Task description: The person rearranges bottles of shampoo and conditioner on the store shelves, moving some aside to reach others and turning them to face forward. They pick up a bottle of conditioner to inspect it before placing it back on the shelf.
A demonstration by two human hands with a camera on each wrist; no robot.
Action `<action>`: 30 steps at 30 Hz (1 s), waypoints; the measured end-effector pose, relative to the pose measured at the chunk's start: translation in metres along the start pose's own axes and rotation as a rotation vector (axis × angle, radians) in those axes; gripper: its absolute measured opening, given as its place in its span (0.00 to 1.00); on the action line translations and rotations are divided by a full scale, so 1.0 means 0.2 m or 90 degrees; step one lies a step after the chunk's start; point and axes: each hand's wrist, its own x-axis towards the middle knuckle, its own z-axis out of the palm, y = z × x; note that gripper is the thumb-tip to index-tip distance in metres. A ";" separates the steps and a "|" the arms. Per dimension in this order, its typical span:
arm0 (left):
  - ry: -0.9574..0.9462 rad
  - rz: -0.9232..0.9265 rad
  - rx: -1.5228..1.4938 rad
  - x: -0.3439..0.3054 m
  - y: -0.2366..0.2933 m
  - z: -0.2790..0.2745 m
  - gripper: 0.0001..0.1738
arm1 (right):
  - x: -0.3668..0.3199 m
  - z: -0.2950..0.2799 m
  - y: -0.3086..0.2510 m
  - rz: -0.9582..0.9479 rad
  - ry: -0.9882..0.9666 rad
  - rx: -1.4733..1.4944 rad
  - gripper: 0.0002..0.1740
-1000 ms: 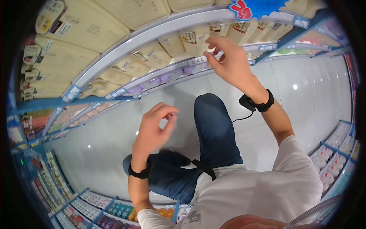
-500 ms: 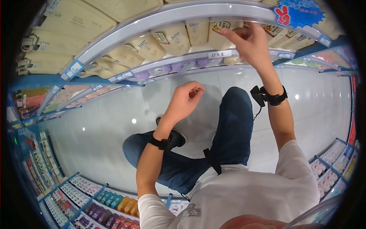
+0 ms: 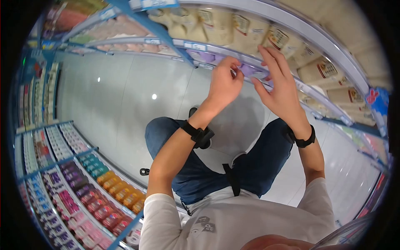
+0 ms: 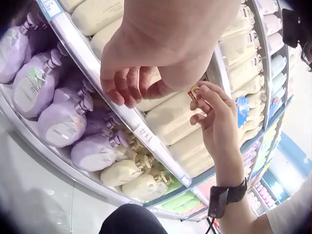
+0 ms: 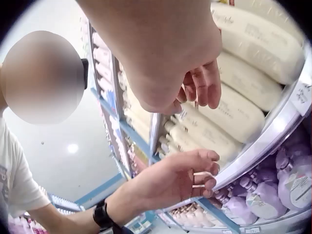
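Observation:
Cream bottles point(image 3: 218, 27) fill a shelf behind a pale front rail point(image 4: 68, 39). My right hand point(image 3: 281, 89) reaches up to this row, fingers spread and slightly bent, fingertips close to a labelled bottle point(image 3: 278, 38); whether they touch it I cannot tell. Nothing shows in its grasp. My left hand point(image 3: 225, 85) hangs by the rail, left of the right hand, its fingers loosely curled around nothing. In the left wrist view the right hand point(image 4: 219, 117) is beside a small red and yellow label. The right wrist view has the left hand point(image 5: 168, 180) below the cream bottles.
Purple pump bottles point(image 4: 61, 124) stand on the shelf below, beside cream pump bottles point(image 4: 122, 171). A blue starburst sign point(image 3: 378, 102) hangs at the right. Behind the person, another shelf bears orange bottles point(image 3: 121, 189) and red ones point(image 3: 102, 208). Bent knees are over the tiled floor point(image 3: 137, 91).
The head view has swung along the shelf, so the blue sign lies farther right. My left hand has risen to the rail, nearer my right hand, whose fingers have spread more.

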 end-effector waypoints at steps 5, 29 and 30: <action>0.120 -0.023 0.054 0.02 -0.07 -0.25 0.20 | 0.26 0.20 -0.12 0.014 -0.028 0.030 0.41; 0.174 0.218 0.002 0.40 0.10 -0.32 0.43 | 0.30 0.21 -0.11 0.228 0.142 0.275 0.41; 0.163 0.199 0.052 0.41 0.12 -0.33 0.45 | 0.32 0.21 -0.10 0.246 0.134 0.307 0.41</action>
